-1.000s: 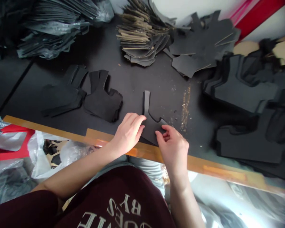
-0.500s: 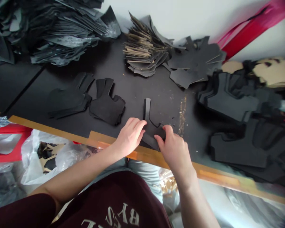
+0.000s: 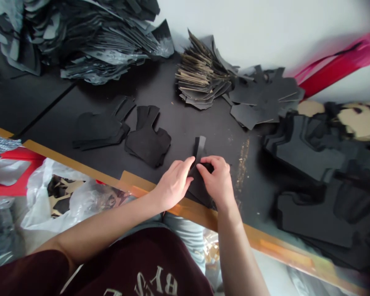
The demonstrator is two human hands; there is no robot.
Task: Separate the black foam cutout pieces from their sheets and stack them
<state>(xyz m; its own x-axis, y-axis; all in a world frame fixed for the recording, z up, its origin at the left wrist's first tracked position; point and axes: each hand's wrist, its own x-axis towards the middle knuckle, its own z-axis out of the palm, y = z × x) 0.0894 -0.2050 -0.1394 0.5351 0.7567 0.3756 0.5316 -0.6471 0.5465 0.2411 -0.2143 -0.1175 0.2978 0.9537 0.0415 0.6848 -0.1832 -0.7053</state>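
A black cut piece with a narrow upright tab lies at the near edge of the black table. My left hand rests on its left side, fingers curled, fingertips pressing the piece beside the tab. My right hand pinches the same piece at the base of the tab with thumb and fingers closed. The two hands almost touch each other. The lower part of the piece is hidden under my hands.
Two small stacks of black cut pieces lie left of my hands. Fanned piles of black and tan-edged pieces sit at the back. Large black pieces fill the right. The table's wooden edge runs diagonally; plastic bags lie below.
My right hand has moved left and up along the piece to the base of the tab, closing on it. My left hand has stayed beside it. The view has shifted downward.
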